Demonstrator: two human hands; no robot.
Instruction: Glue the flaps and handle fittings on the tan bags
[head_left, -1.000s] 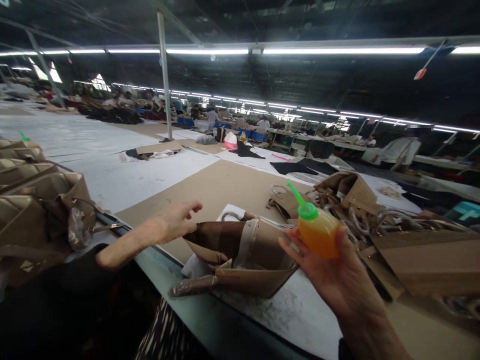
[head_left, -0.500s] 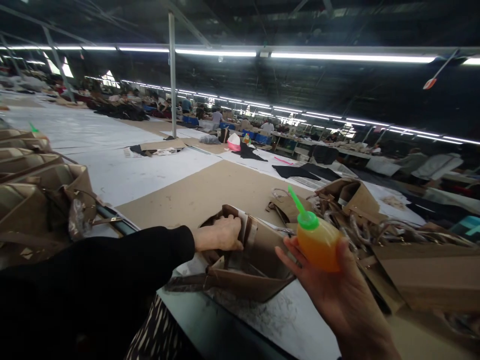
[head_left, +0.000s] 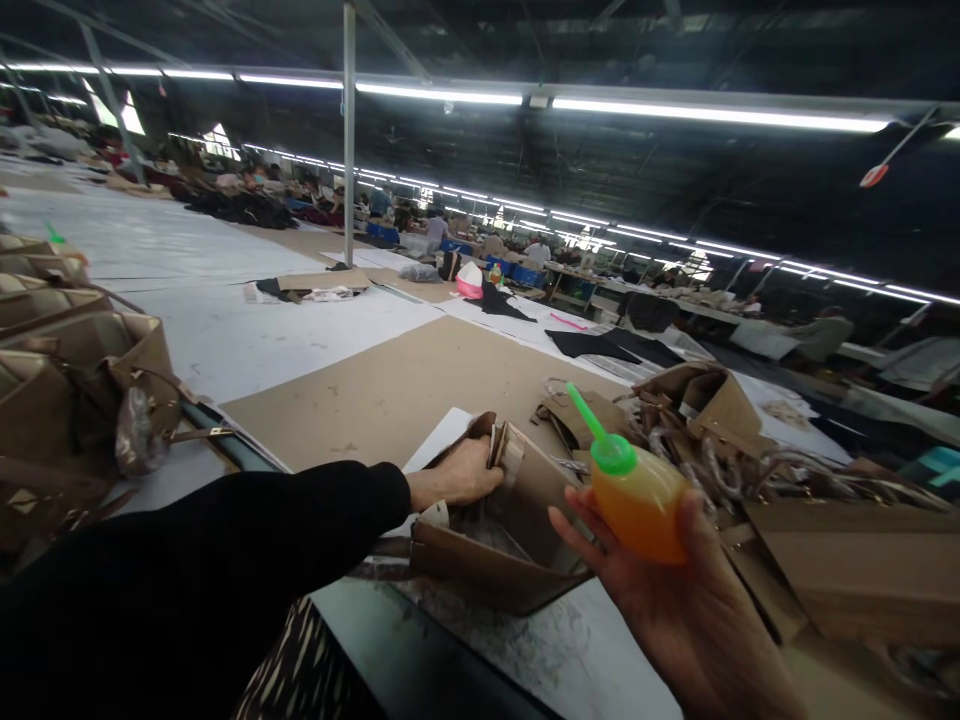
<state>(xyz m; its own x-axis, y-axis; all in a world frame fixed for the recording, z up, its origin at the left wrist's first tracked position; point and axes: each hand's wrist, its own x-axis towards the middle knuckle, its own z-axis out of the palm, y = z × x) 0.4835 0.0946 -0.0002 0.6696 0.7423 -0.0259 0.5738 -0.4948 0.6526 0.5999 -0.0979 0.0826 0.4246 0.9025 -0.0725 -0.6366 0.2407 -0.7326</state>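
A brown bag (head_left: 525, 500) stands open at the table's near edge, its mouth facing up. My left hand (head_left: 461, 472) reaches over its left side, fingers closed on the bag's upper edge near a pale strip. In my right hand (head_left: 660, 590) lies a clear squeeze bottle (head_left: 641, 500) of orange liquid with a green cap and a green nozzle tilted up to the left. The fingertips of that hand are beside the bag's right side.
More brown bags stand in a row on the left (head_left: 82, 400), and others are heaped on the right (head_left: 847, 540). Brown sheet material (head_left: 390, 380) covers part of the white table (head_left: 300, 340). A metal post (head_left: 349, 140) rises behind. People work far back.
My left hand has moved slightly right and down, and the bag's back edge is drawn together under it. The bottle in my right hand sits slightly lower.
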